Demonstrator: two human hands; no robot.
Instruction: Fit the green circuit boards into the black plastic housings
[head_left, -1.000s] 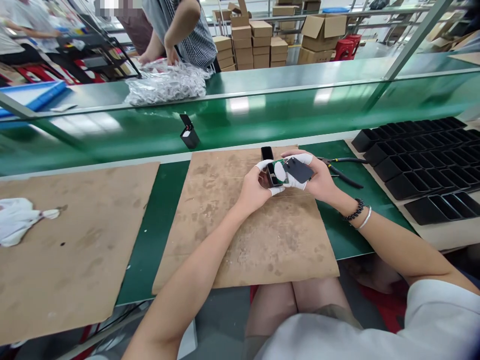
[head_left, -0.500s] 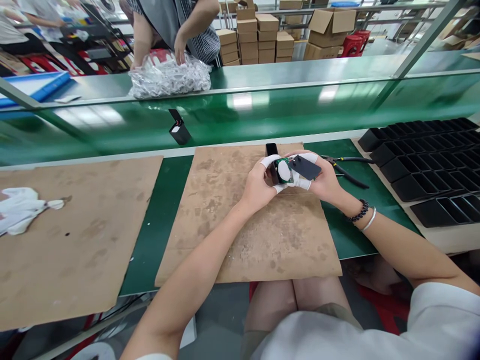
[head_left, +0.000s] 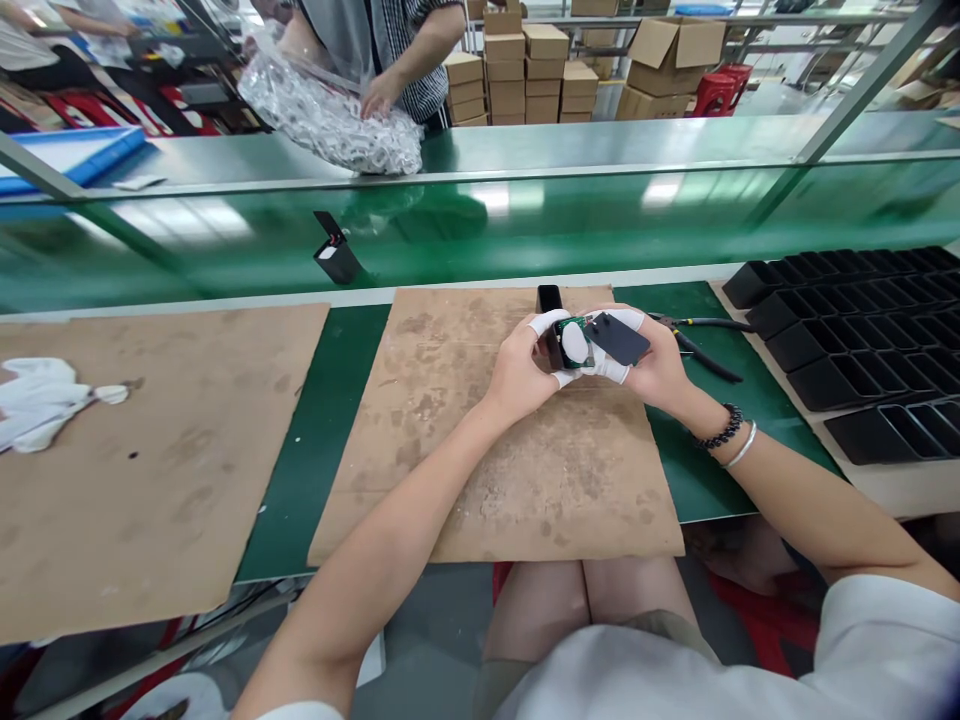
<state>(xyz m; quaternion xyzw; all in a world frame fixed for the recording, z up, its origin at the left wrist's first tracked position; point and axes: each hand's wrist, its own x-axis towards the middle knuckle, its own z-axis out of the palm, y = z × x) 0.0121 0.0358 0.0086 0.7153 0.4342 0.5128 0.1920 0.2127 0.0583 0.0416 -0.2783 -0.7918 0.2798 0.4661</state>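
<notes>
Over the cardboard mat, my left hand grips a small black case, its fingertips in white finger covers. My right hand, with covered fingertips too, is closed on a green circuit board at the case's open end. The board carries a white round pad, and a flat black panel sticks out beside it. Whether the board is partly inside the case I cannot tell. Just behind my left fingers stands another black case. Black-and-yellow pliers lie right of my right hand.
Rows of black cases fill a board on the right. A white glove or cloth lies on the left cardboard. On the green belt sits a black case with a raised panel. Across it, a co-worker handles a clear plastic bag.
The co-worker has lifted the left end of the plastic bag. The black case on the belt has shifted left. My hands keep nearly the same hold.
</notes>
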